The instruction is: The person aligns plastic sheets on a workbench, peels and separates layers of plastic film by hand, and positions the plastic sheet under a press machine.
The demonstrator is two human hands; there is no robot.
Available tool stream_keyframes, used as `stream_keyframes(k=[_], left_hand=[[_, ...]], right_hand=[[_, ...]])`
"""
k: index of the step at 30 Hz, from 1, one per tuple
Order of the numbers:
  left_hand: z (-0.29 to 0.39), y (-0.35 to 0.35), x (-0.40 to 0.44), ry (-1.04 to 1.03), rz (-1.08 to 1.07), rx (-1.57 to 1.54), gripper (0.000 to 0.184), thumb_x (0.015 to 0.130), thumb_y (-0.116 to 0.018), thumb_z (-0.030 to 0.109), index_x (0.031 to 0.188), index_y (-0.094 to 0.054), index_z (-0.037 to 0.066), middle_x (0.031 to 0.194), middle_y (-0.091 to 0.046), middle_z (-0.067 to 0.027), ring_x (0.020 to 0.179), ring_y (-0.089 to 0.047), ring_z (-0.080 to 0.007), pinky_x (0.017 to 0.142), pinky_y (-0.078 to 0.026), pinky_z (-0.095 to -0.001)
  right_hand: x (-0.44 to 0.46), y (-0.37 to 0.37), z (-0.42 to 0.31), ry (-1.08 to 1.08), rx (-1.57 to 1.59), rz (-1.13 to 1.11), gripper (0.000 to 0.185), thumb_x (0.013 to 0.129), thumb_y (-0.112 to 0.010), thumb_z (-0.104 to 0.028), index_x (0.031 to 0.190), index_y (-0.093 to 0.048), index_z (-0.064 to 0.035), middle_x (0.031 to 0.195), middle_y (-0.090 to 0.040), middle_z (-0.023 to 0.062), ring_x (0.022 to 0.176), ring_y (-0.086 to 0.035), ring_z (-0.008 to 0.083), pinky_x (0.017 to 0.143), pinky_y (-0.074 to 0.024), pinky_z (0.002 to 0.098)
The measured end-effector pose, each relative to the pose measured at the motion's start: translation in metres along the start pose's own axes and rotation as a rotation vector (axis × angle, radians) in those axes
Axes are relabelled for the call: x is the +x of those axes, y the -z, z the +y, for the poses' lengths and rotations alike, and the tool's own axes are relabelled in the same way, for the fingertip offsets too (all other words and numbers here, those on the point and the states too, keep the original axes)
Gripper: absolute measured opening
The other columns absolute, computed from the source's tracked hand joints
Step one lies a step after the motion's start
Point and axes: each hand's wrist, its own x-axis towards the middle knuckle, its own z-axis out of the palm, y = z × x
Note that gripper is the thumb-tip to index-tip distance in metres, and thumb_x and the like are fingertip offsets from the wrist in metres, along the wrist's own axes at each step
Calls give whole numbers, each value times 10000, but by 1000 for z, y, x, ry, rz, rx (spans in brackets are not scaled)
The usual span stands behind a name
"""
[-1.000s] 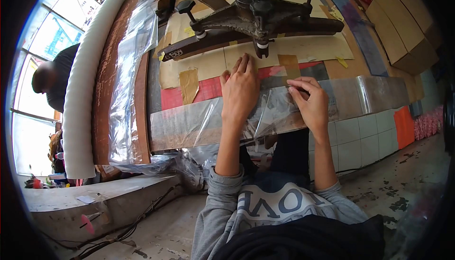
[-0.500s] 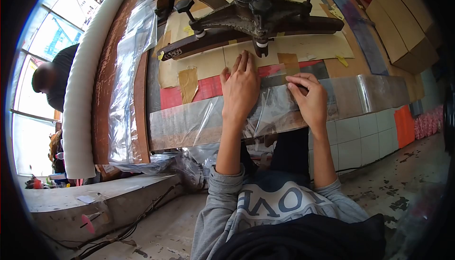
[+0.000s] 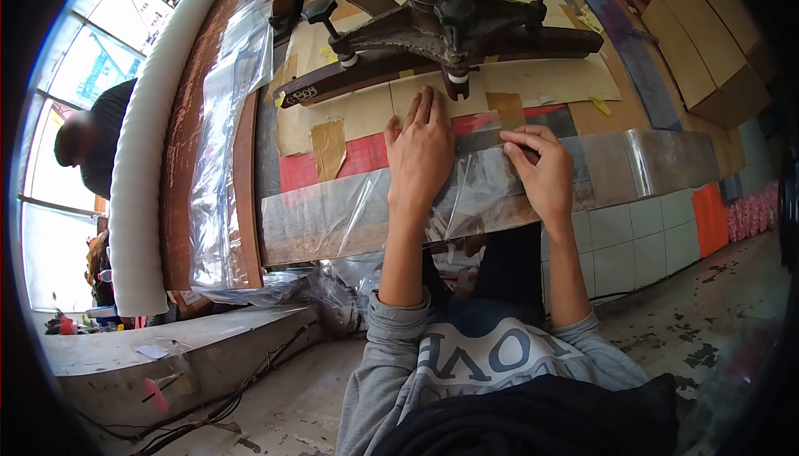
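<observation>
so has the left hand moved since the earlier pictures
Yes, slightly: the left hand has shifted forward, closer to the dark metal bar.

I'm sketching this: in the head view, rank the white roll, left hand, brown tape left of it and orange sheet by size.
1. White roll
2. Left hand
3. Brown tape and orange sheet: too alike to rank

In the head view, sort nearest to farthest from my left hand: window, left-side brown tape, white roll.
From your left hand:
1. Left-side brown tape, just left
2. White roll, farther left
3. Window, beyond the roll
</observation>
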Motion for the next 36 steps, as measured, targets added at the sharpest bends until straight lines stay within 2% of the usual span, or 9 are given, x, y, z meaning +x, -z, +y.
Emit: stream_keyframes(k=[36], left_hand=[[-1,3,0,-5,-37,-14,507,902,-526,154,1390,-407,84,1456,-426,-107,1320,-433,-272,1056,-331,-516]], right_hand=[[1,3,-5,-14,0,-34,153,842,-666,-11,989,-709,5,961,-644,86,776,-672,158,692,-539,256]])
